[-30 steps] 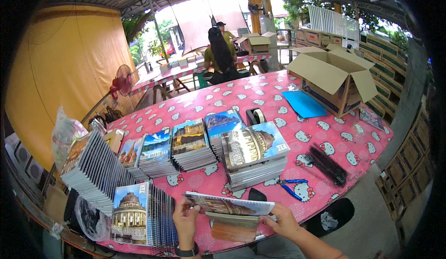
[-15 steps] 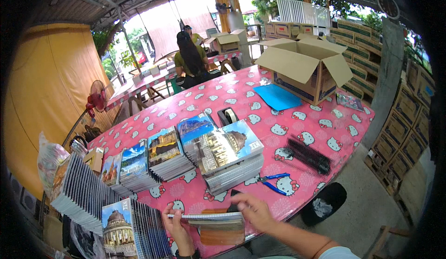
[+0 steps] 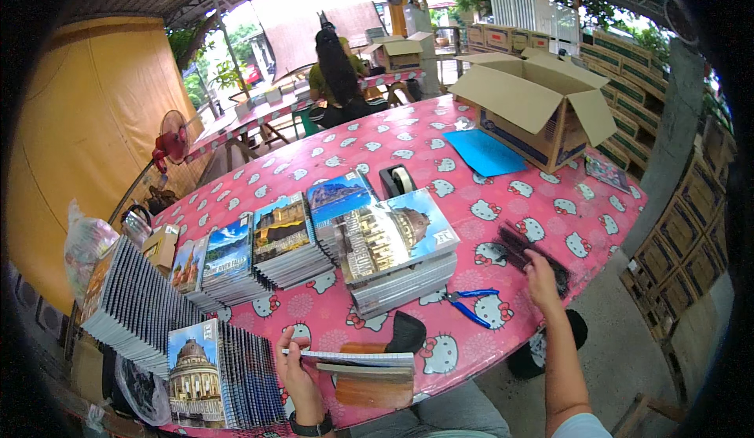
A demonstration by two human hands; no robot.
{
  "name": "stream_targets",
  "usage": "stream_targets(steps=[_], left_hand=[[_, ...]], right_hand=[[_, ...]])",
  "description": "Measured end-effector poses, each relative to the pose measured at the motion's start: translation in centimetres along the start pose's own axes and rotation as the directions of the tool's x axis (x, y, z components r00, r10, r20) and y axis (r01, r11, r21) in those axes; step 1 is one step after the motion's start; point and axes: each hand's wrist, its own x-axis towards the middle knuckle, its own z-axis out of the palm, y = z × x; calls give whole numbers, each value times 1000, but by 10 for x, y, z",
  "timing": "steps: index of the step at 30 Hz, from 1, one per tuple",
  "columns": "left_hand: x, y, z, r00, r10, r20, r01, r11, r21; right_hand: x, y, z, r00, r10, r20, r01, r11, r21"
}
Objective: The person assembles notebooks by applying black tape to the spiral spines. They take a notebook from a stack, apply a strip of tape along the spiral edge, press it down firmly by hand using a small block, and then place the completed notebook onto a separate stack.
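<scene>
At the near table edge, my left hand (image 3: 300, 375) is closed on the left end of a notebook (image 3: 353, 356), which rests edge-on at a brown wooden block (image 3: 369, 392). My right hand (image 3: 542, 282) is stretched out to the right, its bent fingers pressed together at a pile of black spiral binding coils (image 3: 514, 243). How many coils the fingers grip is hidden. Between the hands lie blue-handled pliers (image 3: 473, 306) with their handles apart, and a dark rounded piece (image 3: 408, 333) sits just behind the block.
Stacked notebooks with picture covers (image 3: 400, 238) stand ahead, with further spiral-bound stacks (image 3: 196, 375) at left. Behind are a tape dispenser (image 3: 397, 179), a blue sheet (image 3: 483, 152) and an open cardboard box (image 3: 542, 116). A person (image 3: 338, 77) sits beyond the table.
My right hand has left the notebook and moved right to the black coils. The left hand still holds the notebook. The view has shifted slightly.
</scene>
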Motion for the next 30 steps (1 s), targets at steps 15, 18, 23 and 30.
stream_targets(steps=[15, 18, 23, 30], left_hand=[[-31, 14, 29, 783, 528, 329, -608, 534, 587], [-50, 26, 51, 651, 262, 712, -752, 347, 560], [-55, 10, 67, 683, 149, 715, -716, 328, 616], [-57, 0, 73, 674, 246, 696, -737, 276, 617]], right_hand=[[-31, -169, -50, 706, -175, 686, -353, 753, 556], [-34, -179, -41, 591, -305, 747, -223, 828, 514], [-43, -196, -31, 572, -303, 762, -184, 858, 479], [-49, -198, -22, 716, -321, 621, -148, 799, 583]])
